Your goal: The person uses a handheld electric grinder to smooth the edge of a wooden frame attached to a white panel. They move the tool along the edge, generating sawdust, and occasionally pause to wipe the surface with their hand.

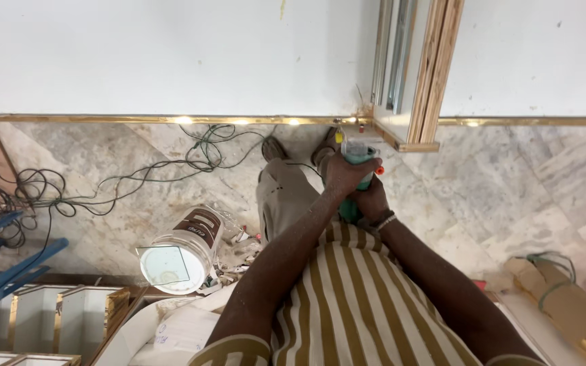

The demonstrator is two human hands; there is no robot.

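1. The left hand (344, 173) is closed over the top of a green power tool (359, 154), fingers wrapped round its body.
2. The right hand (372, 200) is clenched on the tool's lower part, just beneath the left hand; a band sits on that wrist.
3. The tool's nose points at the corner where the gold trim (171, 119) along the foot of the white wall (171, 54) meets the lower end of a plywood-edged panel (435, 68).
4. The panel stands out from the wall just right of the tool, its bottom edge close above the marble floor (496, 176).
5. Right of the panel the floor lies open up to a cardboard bundle (564, 298) at the lower right.
6. Left of the person's legs, tangled cable (198, 152) spreads across the floor, well apart from the hands.
7. A plastic jar (184, 251) lies tipped on its side among scraps near the left arm.
8. A blue chair (1, 264) and gold-edged white frames (55, 312) crowd the lower left corner.
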